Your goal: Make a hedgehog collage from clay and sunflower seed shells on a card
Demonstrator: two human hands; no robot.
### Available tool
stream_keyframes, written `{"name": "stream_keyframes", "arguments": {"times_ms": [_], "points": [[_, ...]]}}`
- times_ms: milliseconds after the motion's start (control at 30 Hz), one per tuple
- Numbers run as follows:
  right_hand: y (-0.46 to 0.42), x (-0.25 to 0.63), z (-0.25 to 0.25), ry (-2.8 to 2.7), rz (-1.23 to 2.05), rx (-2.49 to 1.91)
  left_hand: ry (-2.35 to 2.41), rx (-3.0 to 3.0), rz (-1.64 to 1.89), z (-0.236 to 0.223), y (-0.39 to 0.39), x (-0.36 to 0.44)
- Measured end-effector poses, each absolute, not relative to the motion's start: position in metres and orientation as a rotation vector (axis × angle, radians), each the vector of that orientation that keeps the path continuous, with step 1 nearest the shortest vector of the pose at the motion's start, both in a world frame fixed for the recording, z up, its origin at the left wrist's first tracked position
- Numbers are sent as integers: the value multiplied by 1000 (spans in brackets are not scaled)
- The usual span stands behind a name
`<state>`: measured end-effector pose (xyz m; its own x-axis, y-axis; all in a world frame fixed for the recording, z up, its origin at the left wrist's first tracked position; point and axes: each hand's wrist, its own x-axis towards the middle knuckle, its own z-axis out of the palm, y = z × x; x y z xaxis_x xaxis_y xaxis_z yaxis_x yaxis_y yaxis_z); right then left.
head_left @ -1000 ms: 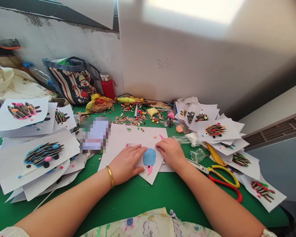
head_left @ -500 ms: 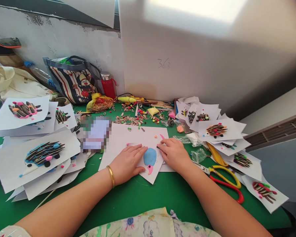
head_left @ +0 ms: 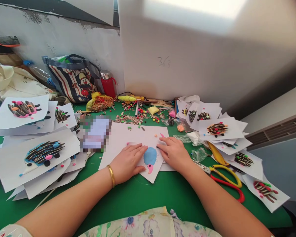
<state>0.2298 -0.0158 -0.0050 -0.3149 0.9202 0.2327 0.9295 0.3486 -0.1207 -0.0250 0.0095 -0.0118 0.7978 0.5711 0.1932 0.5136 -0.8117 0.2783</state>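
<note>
A small white card [head_left: 151, 176] lies at an angle on a larger white sheet [head_left: 118, 133]. The card carries a blue clay patch [head_left: 150, 156] with a pink clay piece [head_left: 150, 168] and a dark dot at its lower end. My left hand [head_left: 128, 162] rests flat on the card's left side, fingers stretched out and thumb apart, beside the blue patch. At the card's right edge, my right hand [head_left: 174, 153] touches down with fingers apart and slightly bent. A tiny black bit [head_left: 158, 146] shows at one of its fingertips. A pink strip [head_left: 162, 135] lies near its index finger.
Decorated hedgehog cards are stacked left [head_left: 39, 161] and right [head_left: 219, 130]. Scissors [head_left: 227, 177] lie by my right forearm. A blurred phone [head_left: 96, 133] is left of the sheet. Seeds [head_left: 128, 119], a red bottle [head_left: 108, 86] and a striped bag [head_left: 71, 80] stand behind.
Both hands stay in nearly the same place on the card. The view has shifted very slightly.
</note>
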Motion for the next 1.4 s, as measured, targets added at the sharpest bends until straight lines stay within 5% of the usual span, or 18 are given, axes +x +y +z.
{"name": "stream_keyframes", "arguments": {"times_ms": [600,1400], "points": [[-15,230,0,-2241,296,-1695,926,2800,366,-12,8,-23],[-24,231,2,-2440,192,-1580,912,2775,369,-10,8,-22]]}}
